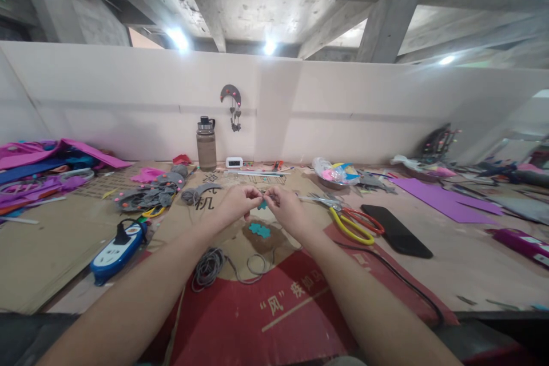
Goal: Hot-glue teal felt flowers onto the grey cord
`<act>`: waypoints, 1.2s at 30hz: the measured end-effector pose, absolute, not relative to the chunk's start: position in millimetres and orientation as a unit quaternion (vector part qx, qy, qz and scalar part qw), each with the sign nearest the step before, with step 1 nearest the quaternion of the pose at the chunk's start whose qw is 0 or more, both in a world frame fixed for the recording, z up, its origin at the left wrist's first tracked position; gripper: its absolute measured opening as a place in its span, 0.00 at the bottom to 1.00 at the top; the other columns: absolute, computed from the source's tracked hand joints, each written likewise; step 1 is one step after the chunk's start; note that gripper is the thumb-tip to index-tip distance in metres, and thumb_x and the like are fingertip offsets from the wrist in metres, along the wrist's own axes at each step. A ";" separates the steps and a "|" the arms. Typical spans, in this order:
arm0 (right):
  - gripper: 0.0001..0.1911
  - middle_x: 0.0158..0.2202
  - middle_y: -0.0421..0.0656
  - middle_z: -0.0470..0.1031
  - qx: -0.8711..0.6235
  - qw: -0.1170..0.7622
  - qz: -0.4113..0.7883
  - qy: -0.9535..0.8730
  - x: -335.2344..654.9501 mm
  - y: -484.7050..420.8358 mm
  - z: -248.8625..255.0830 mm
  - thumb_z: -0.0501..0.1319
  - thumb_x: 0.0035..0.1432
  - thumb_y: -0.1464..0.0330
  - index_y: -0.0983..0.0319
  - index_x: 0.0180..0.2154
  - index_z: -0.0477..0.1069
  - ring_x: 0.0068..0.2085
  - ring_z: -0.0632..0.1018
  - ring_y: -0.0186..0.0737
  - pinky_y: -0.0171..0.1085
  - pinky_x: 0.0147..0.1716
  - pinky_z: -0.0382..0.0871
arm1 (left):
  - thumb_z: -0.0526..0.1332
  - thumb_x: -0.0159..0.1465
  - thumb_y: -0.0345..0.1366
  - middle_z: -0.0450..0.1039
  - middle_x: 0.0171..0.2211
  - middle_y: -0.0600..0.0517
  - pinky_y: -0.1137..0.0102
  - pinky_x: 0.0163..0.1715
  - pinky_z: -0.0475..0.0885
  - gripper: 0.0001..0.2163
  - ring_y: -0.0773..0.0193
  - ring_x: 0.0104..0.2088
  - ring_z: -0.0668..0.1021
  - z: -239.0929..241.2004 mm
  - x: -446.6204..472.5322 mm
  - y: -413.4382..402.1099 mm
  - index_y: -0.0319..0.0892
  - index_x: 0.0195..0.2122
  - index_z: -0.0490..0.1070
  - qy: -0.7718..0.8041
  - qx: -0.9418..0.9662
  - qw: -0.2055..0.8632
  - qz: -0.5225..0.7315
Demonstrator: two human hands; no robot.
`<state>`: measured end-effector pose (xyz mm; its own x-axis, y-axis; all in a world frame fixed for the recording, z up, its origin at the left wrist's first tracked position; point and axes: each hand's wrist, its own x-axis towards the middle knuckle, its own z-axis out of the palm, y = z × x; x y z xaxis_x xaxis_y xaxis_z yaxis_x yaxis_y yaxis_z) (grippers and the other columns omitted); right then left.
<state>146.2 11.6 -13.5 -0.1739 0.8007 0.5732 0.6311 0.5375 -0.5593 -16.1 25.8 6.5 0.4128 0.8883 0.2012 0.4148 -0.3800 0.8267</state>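
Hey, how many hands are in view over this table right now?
2: the left hand, just left of a small teal piece, and the right hand, just right of it.

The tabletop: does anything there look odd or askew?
The gray yarn looks untidy: a loose strand strays from its coil. The dark patch around the teal cutouts could be a stain or just shadow.

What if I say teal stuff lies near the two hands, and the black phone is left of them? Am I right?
Not quite: the head view shows the phone to the right of the left hand and right hand, not left. The teal stuff does lie near them.
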 end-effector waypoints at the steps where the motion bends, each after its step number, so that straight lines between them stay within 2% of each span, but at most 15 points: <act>1: 0.07 0.26 0.41 0.71 -0.465 0.446 0.106 -0.757 146.1 10.9 -13.2 0.54 0.56 0.67 0.61 0.31 0.69 0.28 0.70 0.36 0.34 0.28 0.61 | 0.59 0.55 0.40 0.69 0.20 0.56 0.79 0.12 0.59 0.10 0.75 0.11 0.68 6.4 -16.5 26.5 0.38 0.31 0.72 0.432 0.765 0.334 0.341; 7: 0.10 0.27 0.40 0.70 -0.452 0.483 0.165 -0.731 145.2 6.4 -11.6 0.52 0.58 0.65 0.62 0.41 0.65 0.27 0.69 0.36 0.35 0.28 0.61 | 0.59 0.54 0.39 0.69 0.21 0.57 0.77 0.14 0.60 0.08 0.75 0.14 0.66 5.1 -17.9 28.8 0.39 0.28 0.72 0.424 0.752 0.326 0.386; 13: 0.07 0.30 0.42 0.70 -0.440 0.481 0.142 -0.745 144.7 5.9 -11.7 0.53 0.57 0.66 0.62 0.36 0.65 0.29 0.69 0.36 0.35 0.29 0.61 | 0.59 0.54 0.39 0.68 0.19 0.57 0.77 0.17 0.61 0.08 0.74 0.15 0.66 7.2 -18.5 26.8 0.39 0.28 0.72 0.432 0.742 0.305 0.411; 19: 0.07 0.30 0.42 0.71 -0.430 0.471 0.126 -0.760 144.3 3.5 -11.7 0.51 0.59 0.67 0.61 0.36 0.65 0.31 0.70 0.36 0.35 0.31 0.62 | 0.59 0.55 0.38 0.66 0.17 0.58 0.78 0.17 0.61 0.08 0.73 0.16 0.67 6.7 -21.8 31.4 0.39 0.28 0.71 0.437 0.722 0.301 0.444; 27: 0.11 0.23 0.37 0.66 -0.464 0.472 0.108 -0.742 145.3 5.8 -14.4 0.55 0.55 0.67 0.61 0.41 0.67 0.25 0.67 0.36 0.34 0.27 0.60 | 0.58 0.57 0.40 0.70 0.18 0.55 0.77 0.16 0.64 0.10 0.72 0.15 0.69 1.1 -19.1 32.7 0.38 0.31 0.71 0.411 0.739 0.361 0.394; 36: 0.09 0.27 0.41 0.71 -0.466 0.468 0.099 -0.744 150.0 5.7 -10.8 0.54 0.58 0.64 0.60 0.31 0.70 0.29 0.69 0.37 0.34 0.29 0.60 | 0.58 0.58 0.38 0.72 0.19 0.53 0.78 0.17 0.65 0.09 0.72 0.16 0.71 2.3 -15.5 28.1 0.37 0.33 0.73 0.405 0.766 0.332 0.373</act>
<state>150.0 5.7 -10.8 -0.1273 0.7861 0.6048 0.6011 0.5462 -0.5834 -15.5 28.1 2.3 0.3949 0.8674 0.3028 0.3732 -0.4526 0.8099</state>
